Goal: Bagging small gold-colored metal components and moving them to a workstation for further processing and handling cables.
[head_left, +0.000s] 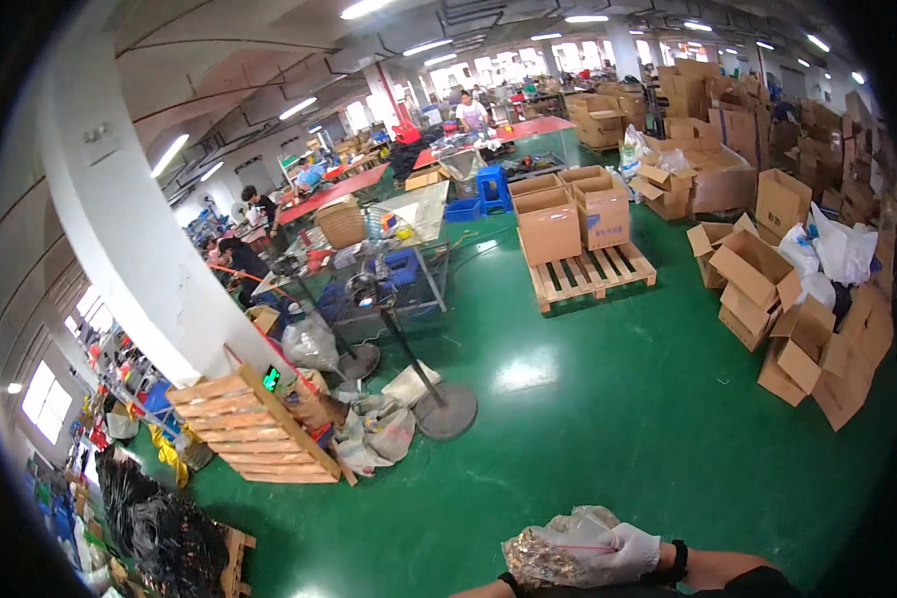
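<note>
A clear plastic bag (558, 551) filled with small brownish-gold pieces is at the bottom edge, close to my body. My right hand (636, 554), in a white glove with a black band at the wrist, is closed on the bag's right side. A thin reddish line crosses the plastic beside my fingers. From the lower edge comes my left forearm (486, 590), also with a dark band near the wrist. The left hand itself is hidden by the bag, so its fingers cannot be made out.
Ahead, open cartons (548, 227) stand on a wooden pallet (593, 277). Another pallet (259, 429) leans by a white pillar (149, 229). A round-based stand (447, 412) is nearby. Cartons (752, 274) pile up at right; black bundles (159, 528) lie lower left. People work farther back.
</note>
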